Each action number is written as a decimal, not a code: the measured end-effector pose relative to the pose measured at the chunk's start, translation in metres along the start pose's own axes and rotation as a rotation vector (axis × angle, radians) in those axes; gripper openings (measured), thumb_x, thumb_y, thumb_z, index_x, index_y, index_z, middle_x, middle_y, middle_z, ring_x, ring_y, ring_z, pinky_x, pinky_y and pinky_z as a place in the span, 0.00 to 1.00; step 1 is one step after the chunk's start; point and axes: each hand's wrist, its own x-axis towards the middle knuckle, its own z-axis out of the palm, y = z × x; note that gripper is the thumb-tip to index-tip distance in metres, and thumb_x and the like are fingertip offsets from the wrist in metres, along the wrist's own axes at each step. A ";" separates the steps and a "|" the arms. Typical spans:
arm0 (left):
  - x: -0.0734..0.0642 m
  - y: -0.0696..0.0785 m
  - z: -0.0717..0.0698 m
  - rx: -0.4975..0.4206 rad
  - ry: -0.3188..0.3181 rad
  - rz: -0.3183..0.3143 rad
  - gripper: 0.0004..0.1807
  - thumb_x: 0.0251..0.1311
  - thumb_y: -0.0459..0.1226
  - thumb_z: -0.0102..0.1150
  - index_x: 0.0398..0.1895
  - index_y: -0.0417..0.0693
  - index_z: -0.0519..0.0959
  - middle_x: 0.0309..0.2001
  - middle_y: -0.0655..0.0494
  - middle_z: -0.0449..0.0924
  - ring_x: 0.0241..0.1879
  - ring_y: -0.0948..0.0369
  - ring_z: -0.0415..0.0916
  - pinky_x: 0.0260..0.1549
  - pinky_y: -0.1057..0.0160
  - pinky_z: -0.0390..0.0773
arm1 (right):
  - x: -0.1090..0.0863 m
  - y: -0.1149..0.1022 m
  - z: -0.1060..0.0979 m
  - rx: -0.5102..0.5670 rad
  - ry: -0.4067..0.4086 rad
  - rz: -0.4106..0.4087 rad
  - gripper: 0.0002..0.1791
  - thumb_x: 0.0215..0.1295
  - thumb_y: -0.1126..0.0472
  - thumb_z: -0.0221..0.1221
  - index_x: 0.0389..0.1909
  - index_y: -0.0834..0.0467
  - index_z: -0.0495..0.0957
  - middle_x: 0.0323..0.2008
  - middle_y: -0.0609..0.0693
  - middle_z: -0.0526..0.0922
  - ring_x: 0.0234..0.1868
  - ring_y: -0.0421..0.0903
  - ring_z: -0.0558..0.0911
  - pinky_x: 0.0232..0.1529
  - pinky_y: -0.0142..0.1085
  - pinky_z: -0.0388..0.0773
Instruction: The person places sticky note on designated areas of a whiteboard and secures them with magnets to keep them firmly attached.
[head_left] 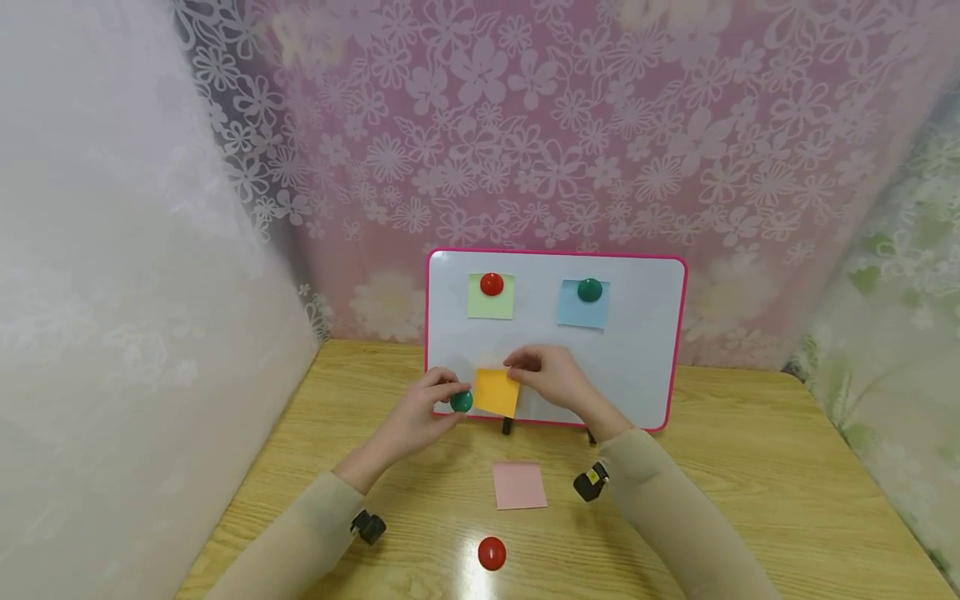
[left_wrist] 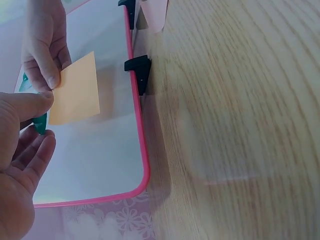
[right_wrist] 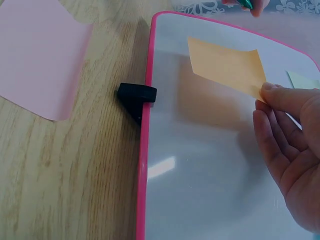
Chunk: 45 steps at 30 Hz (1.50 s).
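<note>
My right hand (head_left: 551, 377) pinches an orange sticky note (head_left: 496, 392) by its upper right corner, in front of the lower left part of a whiteboard (head_left: 547, 350). In the right wrist view the note (right_wrist: 227, 67) stands off the board and casts a shadow on it. Just left of the note, my left hand (head_left: 422, 417) grips a round green magnet (head_left: 461, 402) between thumb and fingers. From the left wrist, the magnet (left_wrist: 41, 123) shows edge-on, partly hidden by the thumb.
A red magnet (head_left: 492, 284) pins a green note (head_left: 491, 310) on the board; another green magnet (head_left: 589, 290) pins a blue note (head_left: 581, 314). Black feet (head_left: 507, 426) support the pink-framed board. On the wooden table (head_left: 750, 475) lie a pink note (head_left: 520, 486) and a red magnet (head_left: 492, 553).
</note>
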 end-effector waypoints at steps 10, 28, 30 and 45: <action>0.008 -0.003 0.000 0.063 0.008 0.001 0.22 0.60 0.26 0.77 0.58 0.33 0.86 0.52 0.49 0.77 0.46 0.54 0.78 0.48 0.59 0.84 | 0.011 -0.005 0.004 -0.046 0.012 0.030 0.08 0.74 0.58 0.69 0.49 0.54 0.90 0.45 0.47 0.89 0.44 0.47 0.84 0.49 0.41 0.86; 0.019 -0.006 0.008 0.154 0.046 -0.031 0.22 0.61 0.29 0.77 0.59 0.34 0.86 0.52 0.49 0.77 0.48 0.55 0.79 0.51 0.58 0.84 | 0.020 -0.011 0.012 -0.095 0.050 -0.015 0.05 0.73 0.60 0.70 0.45 0.55 0.90 0.41 0.47 0.90 0.40 0.46 0.84 0.44 0.39 0.85; 0.020 -0.006 0.010 0.169 0.051 -0.037 0.22 0.62 0.29 0.77 0.59 0.34 0.85 0.52 0.49 0.77 0.49 0.55 0.78 0.51 0.58 0.84 | 0.020 -0.011 0.012 -0.089 0.059 -0.019 0.05 0.73 0.60 0.70 0.45 0.55 0.90 0.41 0.47 0.90 0.40 0.46 0.84 0.44 0.39 0.86; 0.030 -0.006 0.019 0.175 0.103 -0.068 0.22 0.60 0.27 0.77 0.57 0.32 0.85 0.52 0.47 0.78 0.48 0.53 0.79 0.52 0.58 0.85 | 0.024 -0.015 0.015 -0.124 0.097 -0.036 0.05 0.72 0.62 0.71 0.44 0.56 0.91 0.40 0.47 0.90 0.39 0.46 0.85 0.44 0.39 0.86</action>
